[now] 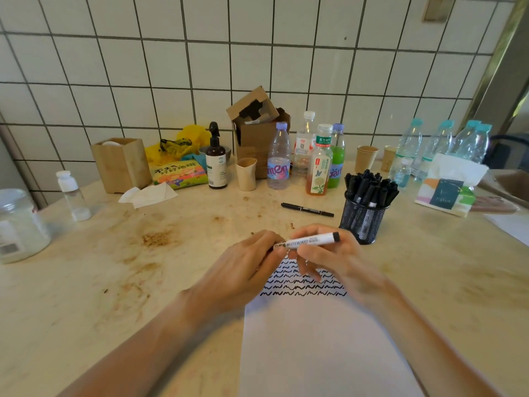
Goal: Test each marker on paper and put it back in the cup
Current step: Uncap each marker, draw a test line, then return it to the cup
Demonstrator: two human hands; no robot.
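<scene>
A white whiteboard marker (pixel 307 241) with a black end lies level between both hands, above the top of the paper. My left hand (pixel 246 267) grips its left end, where the cap is hidden under the fingers. My right hand (pixel 333 260) holds the barrel. The white paper (pixel 309 339) lies in front of me with several rows of black squiggles (pixel 303 285) near its top. A black mesh cup (pixel 363 217) full of black markers stands just right of my hands. One thin black pen (pixel 307 209) lies loose on the table behind my hands.
Along the tiled wall stand several bottles (pixel 279 159), paper cups (pixel 246 173), a cardboard box (pixel 257 130), a wooden box (pixel 121 164) and a snack bag (pixel 179 174). A tissue pack (pixel 449 186) sits at the right, a glass jar (pixel 20 224) at the far left.
</scene>
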